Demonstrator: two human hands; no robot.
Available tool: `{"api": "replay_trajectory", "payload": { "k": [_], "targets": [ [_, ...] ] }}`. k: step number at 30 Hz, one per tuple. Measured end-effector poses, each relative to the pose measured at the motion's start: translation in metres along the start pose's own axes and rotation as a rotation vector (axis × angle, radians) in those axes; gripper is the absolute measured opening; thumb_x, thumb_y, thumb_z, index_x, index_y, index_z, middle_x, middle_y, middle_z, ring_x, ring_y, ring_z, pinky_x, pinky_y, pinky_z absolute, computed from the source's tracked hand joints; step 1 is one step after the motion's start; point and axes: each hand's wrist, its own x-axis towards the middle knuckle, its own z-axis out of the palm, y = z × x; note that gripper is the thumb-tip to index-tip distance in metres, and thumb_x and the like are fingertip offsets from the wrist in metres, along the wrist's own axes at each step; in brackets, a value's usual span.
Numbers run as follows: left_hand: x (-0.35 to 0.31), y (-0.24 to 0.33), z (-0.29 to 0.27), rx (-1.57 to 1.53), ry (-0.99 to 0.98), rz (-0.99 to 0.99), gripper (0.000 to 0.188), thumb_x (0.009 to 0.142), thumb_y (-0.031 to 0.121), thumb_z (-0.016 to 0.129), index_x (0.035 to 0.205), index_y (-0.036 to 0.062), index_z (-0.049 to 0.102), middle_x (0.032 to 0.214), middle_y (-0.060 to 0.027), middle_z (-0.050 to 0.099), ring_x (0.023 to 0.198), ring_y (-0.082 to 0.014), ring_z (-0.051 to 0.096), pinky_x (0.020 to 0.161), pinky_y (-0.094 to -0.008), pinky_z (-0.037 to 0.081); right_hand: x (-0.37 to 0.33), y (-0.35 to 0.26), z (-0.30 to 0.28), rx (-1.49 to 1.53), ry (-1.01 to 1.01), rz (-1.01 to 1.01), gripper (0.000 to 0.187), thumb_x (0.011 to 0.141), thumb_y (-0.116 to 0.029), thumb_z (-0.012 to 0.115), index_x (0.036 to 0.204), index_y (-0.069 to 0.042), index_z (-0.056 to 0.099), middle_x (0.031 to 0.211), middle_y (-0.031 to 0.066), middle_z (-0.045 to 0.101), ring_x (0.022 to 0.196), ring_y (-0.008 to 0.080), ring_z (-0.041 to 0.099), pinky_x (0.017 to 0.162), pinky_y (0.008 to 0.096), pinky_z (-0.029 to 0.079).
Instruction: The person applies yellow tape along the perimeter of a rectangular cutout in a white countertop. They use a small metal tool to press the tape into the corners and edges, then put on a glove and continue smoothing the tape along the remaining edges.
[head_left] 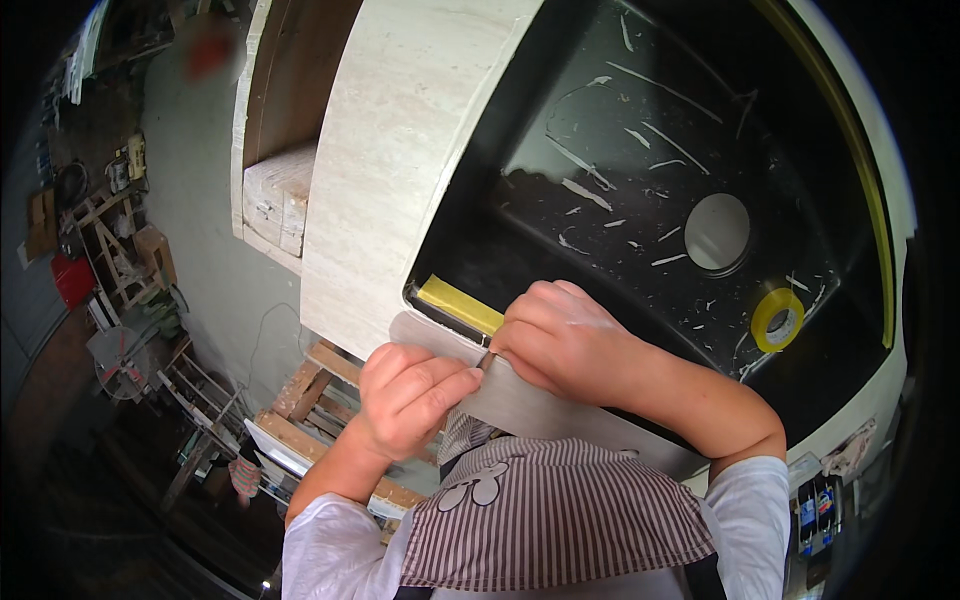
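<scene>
Tape [458, 302] lies along the sink's [640, 150] near edge; both hands, left [408, 392] and right [560, 338], pinch its end closed. Uneven pulling could wrinkle or tear it.

We see sink basin [640, 130] set in stone slab [400, 150], slab rim at basin's left; drain hole [717, 231] in basin floor, right of centre; tape roll [778, 319] in basin, near drain hole, nearer us; strip of tape [458, 303] on basin's near-left edge; left hand [410, 395] and right hand [565, 340] side by side just behind strip, touching; wooden frames [310, 390] below slab, left
</scene>
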Motion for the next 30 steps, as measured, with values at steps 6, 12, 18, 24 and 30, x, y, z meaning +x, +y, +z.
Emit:
{"api": "replay_trajectory", "payload": {
  "k": [6, 12, 18, 24, 30],
  "targets": [
    [0.001, -0.005, -0.009, 0.044, -0.008, -0.039, 0.034, 0.069, 0.000, 0.081, 0.100, 0.0111, 0.076, 0.092, -0.0014, 0.074, 0.077, -0.0206, 0.063, 0.065, -0.0323, 0.047, 0.015, 0.004, 0.005, -0.001, 0.021, -0.026, 0.013, 0.080, -0.008, 0.074, 0.092, -0.008, 0.068, 0.090, 0.0042, 0.061, 0.088, 0.0252, 0.060, 0.077, 0.0389, 0.047],
    [0.000, -0.009, -0.009, 0.053, 0.004, -0.006, 0.031, 0.070, 0.008, 0.077, 0.102, 0.0099, 0.076, 0.095, -0.0015, 0.074, 0.076, -0.0199, 0.063, 0.065, -0.0324, 0.046, 0.016, 0.006, 0.008, -0.020, 0.010, -0.029, 0.012, 0.080, -0.008, 0.074, 0.090, -0.008, 0.068, 0.089, 0.0046, 0.061, 0.088, 0.0255, 0.060, 0.076, 0.0394, 0.047],
    [-0.003, -0.008, -0.007, 0.035, 0.000, 0.003, 0.032, 0.072, 0.011, 0.075, 0.103, 0.0093, 0.077, 0.097, -0.0019, 0.075, 0.075, -0.0197, 0.063, 0.064, -0.0325, 0.045, 0.011, 0.000, 0.005, -0.018, 0.022, -0.018, 0.012, 0.080, -0.009, 0.073, 0.091, -0.007, 0.068, 0.088, 0.0049, 0.061, 0.086, 0.0253, 0.060, 0.075, 0.0392, 0.047],
    [-0.003, -0.015, -0.014, 0.061, 0.010, -0.050, 0.035, 0.069, -0.001, 0.080, 0.101, 0.0114, 0.076, 0.093, -0.0015, 0.074, 0.077, -0.0206, 0.063, 0.066, -0.0321, 0.047, 0.025, 0.005, 0.011, -0.024, 0.032, -0.047, 0.013, 0.080, -0.009, 0.074, 0.091, -0.007, 0.068, 0.090, 0.0053, 0.062, 0.087, 0.0256, 0.060, 0.075, 0.0392, 0.047],
    [0.002, -0.008, -0.013, 0.004, -0.009, -0.026, 0.034, 0.068, -0.001, 0.080, 0.100, 0.0112, 0.075, 0.093, -0.0017, 0.074, 0.077, -0.0211, 0.062, 0.066, -0.0325, 0.048, 0.016, -0.002, 0.005, -0.021, 0.008, -0.026, 0.012, 0.080, -0.008, 0.073, 0.091, -0.007, 0.068, 0.090, 0.0055, 0.062, 0.089, 0.0257, 0.060, 0.076, 0.0391, 0.047]
  ]
}}
